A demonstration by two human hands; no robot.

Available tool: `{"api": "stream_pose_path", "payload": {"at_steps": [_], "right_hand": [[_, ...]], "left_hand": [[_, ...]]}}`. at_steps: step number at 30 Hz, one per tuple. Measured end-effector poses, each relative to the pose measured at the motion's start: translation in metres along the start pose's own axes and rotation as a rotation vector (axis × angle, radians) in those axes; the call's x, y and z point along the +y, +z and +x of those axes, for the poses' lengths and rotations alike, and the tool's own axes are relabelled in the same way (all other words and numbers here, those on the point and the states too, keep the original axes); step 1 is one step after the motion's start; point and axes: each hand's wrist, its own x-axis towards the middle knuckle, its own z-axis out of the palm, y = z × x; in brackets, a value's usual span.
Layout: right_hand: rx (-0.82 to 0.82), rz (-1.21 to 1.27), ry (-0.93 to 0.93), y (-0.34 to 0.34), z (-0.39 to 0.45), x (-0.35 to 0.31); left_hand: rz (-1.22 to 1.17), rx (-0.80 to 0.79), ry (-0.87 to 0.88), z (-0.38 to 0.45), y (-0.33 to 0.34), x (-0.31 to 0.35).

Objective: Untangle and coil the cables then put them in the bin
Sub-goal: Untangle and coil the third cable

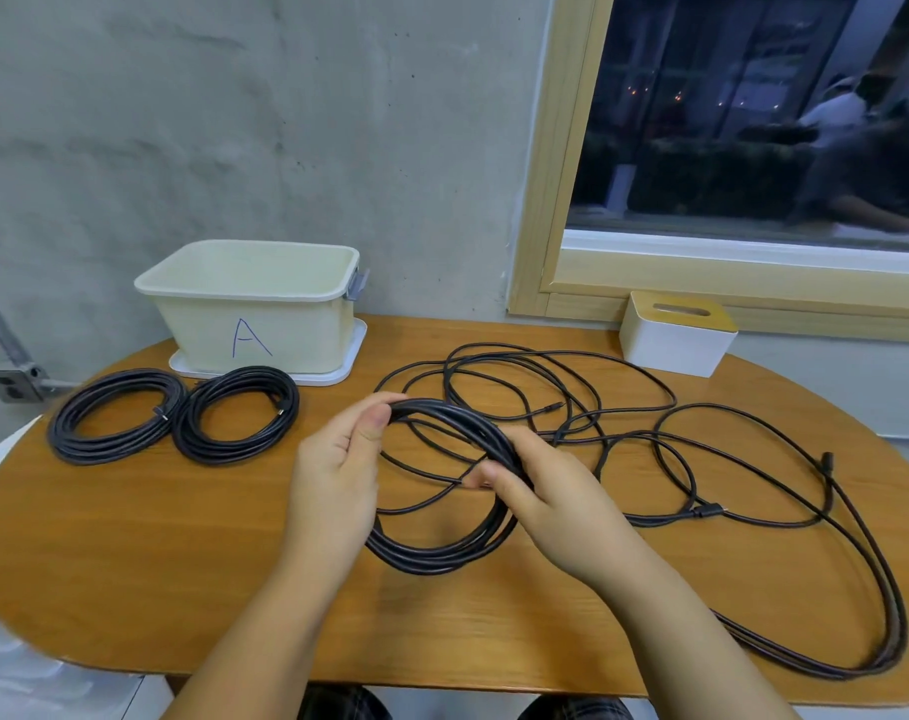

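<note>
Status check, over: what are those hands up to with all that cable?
Left hand and right hand grip half-wound coil. Two finished coils beside bin, not in. Loose cable still sprawled right.

An office-like workroom — bare concrete wall [286,122], wood-framed window [546,200], surface-mounted outlet [8,385], wooden table [182,537] carrying a tissue box [676,337] — plain and utilitarian.

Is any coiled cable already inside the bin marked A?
No, both finished coils lie on the table in front of the bin.
</note>
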Motion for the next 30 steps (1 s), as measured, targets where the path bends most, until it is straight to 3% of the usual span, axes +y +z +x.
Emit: {"api": "stream_pose_path", "payload": {"at_steps": [5, 10, 14, 18, 23, 30], "right_hand": [[0.008, -0.005, -0.023, 0.004, -0.001, -0.003], [-0.001, -0.128, -0.019, -0.003, -0.001, -0.004], [-0.091, -0.284, -0.050, -0.005, 0.002, -0.007], [-0.124, -0.392, -0.146, -0.001, 0.004, -0.013], [-0.085, -0.364, -0.153, -0.002, 0.002, -0.016], [-0.031, -0.139, -0.103, -0.008, -0.001, -0.011]], "left_hand": [[0.007, -0.046, -0.022, 0.001, 0.000, -0.001], [0.104, -0.245, -0.055, 0.002, -0.009, -0.005], [0.289, -0.438, 0.020, 0.003, -0.012, 0.000], [0.582, -0.578, 0.207, 0.004, -0.006, 0.007], [0.783, -0.584, 0.424, 0.003, -0.004, 0.011], [0.413, -0.418, 0.325, 0.002, -0.003, 0.007]]}}
